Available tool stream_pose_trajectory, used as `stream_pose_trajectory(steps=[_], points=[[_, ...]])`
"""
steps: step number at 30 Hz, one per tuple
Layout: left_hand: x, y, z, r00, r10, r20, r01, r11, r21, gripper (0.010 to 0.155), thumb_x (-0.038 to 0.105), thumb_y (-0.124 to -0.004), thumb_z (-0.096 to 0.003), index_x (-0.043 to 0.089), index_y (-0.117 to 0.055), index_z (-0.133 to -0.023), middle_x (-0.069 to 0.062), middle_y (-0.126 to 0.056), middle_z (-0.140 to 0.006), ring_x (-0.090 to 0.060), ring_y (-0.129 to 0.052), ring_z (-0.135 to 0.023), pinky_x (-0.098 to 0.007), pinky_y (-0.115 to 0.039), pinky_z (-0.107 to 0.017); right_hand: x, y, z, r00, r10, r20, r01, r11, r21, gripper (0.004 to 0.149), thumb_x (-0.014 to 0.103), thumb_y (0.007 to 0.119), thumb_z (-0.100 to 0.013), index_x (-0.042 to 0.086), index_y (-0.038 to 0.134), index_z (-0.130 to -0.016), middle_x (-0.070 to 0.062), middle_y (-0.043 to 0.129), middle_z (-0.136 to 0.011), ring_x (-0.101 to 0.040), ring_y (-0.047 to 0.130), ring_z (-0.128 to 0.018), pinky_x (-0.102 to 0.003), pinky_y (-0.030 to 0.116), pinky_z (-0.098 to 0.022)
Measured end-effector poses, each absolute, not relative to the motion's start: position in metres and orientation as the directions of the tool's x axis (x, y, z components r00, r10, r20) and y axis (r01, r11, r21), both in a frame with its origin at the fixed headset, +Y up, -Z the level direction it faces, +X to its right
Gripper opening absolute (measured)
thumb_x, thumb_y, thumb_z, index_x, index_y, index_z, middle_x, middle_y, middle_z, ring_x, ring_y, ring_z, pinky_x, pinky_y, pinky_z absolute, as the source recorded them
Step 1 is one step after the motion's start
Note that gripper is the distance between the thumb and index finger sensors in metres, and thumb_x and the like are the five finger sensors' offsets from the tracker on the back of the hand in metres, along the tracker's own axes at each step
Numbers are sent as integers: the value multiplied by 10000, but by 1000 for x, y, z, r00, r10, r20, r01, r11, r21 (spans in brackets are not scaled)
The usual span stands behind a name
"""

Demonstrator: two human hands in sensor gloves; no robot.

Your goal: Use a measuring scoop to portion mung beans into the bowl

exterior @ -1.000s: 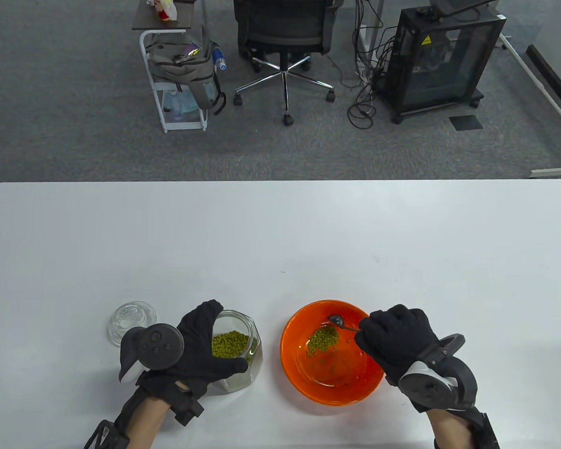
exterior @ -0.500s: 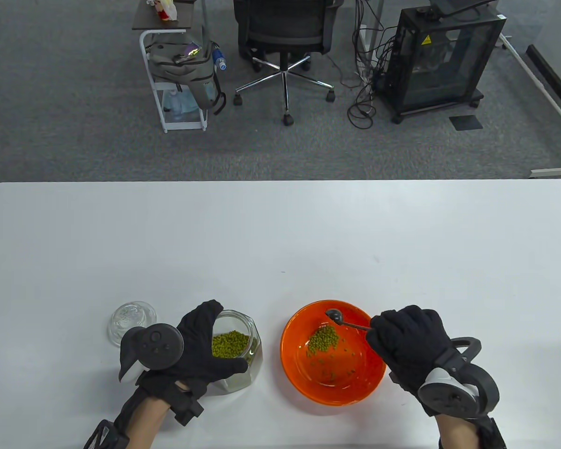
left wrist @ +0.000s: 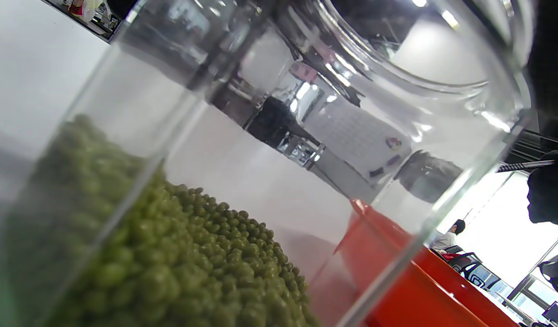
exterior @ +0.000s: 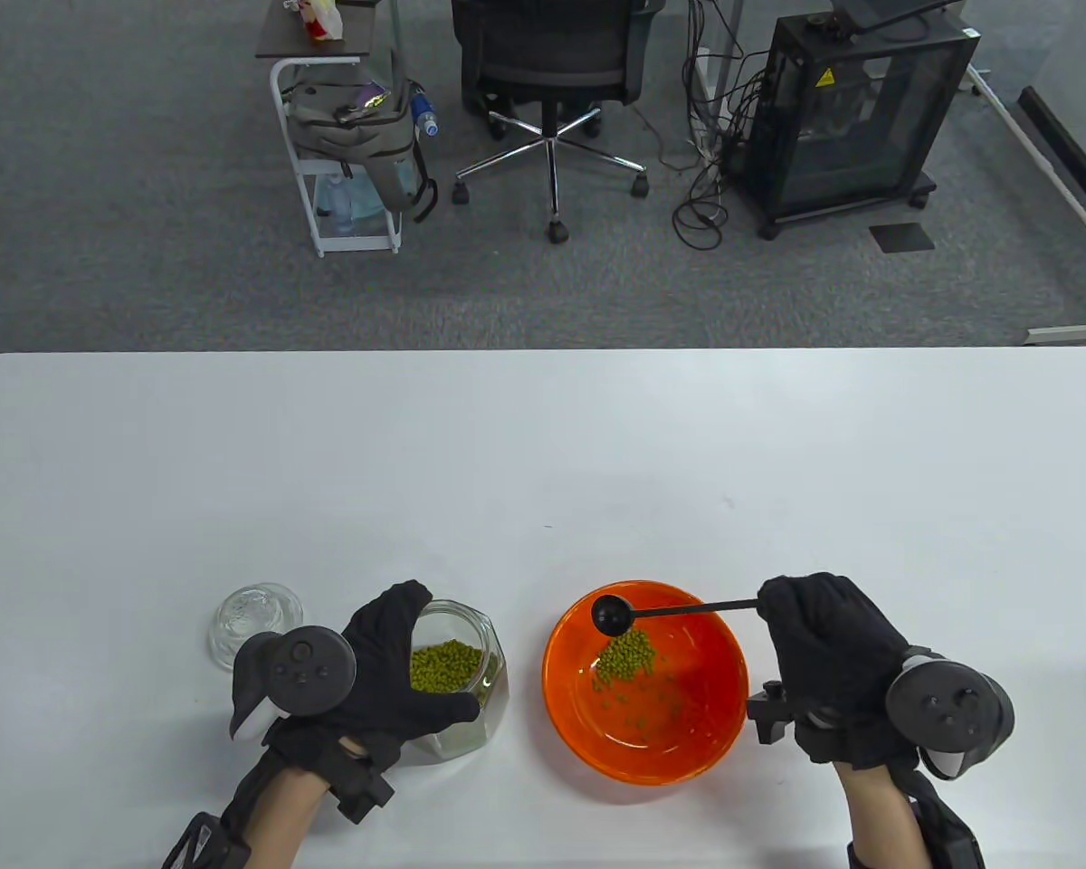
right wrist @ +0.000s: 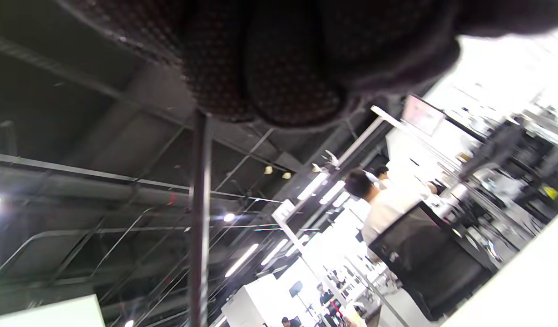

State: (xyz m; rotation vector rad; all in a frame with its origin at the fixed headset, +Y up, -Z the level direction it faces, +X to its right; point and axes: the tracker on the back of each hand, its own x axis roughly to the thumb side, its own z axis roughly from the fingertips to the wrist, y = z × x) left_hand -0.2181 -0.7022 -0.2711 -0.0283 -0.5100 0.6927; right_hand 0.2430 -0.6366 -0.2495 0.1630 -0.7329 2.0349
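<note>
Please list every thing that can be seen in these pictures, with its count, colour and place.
table: 1, white, fills the lower half of the table view
jar: 1, clear glass, open, near left on the table
beans: many, green, part in the jar, part in the bowl
lid: 1, clear glass, on the table left of the jar
bowl: 1, orange, near middle of the table, right of the jar
scoop: 1, black, over the far side of the bowl
chair: 1, black, on the floor beyond the table
cart: 1, white, left of the chair, with a grey bag
cabinet: 1, black, far right on the floor
left hand: black glove, grips the jar
right hand: black glove, holds the scoop's handle
</note>
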Motion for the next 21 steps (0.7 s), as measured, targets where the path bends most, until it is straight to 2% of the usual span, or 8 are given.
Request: stream_pose_trajectory(steps=[7, 12, 21], points=[[-218, -702, -271, 651, 618, 441, -605, 773, -190, 1274, 854, -900, -370, -10, -306, -1094, -301, -406, -1137, -593, -554, -1019, -707, -556, -720, 241, -641, -265, -301, 900, 315, -932, -208, -296, 424, 454, 804, -475, 84, 986, -570, -120, 1029, -456, -267, 977, -295, -415, 851, -250], [-218, -702, -271, 653, 616, 441, -606, 774, -185, 1274, 857, -904, -367, -7, -312, -1093, -296, -431, -1131, -588, -562, -1020, -703, -562, -721, 221, -629, -270, -207, 936, 283, -965, -148, -216, 423, 455, 803, -478, 83, 986, -567, -119, 1029, -451, -264, 977, -287, -412, 852, -244], [-218, -702, -271, 647, 624, 438, -613, 767, -186, 1278, 856, -908, -364, -9, -311, -1092, -297, -412, -1137, -588, -558, -1022, -702, -564, -721, 179, -599, -279, -303, 894, 330, -951, -259, -170, 424, 458, 804, -477, 87, 987, -569, -116, 1029, -454, -261, 977, -291, -410, 852, -247]])
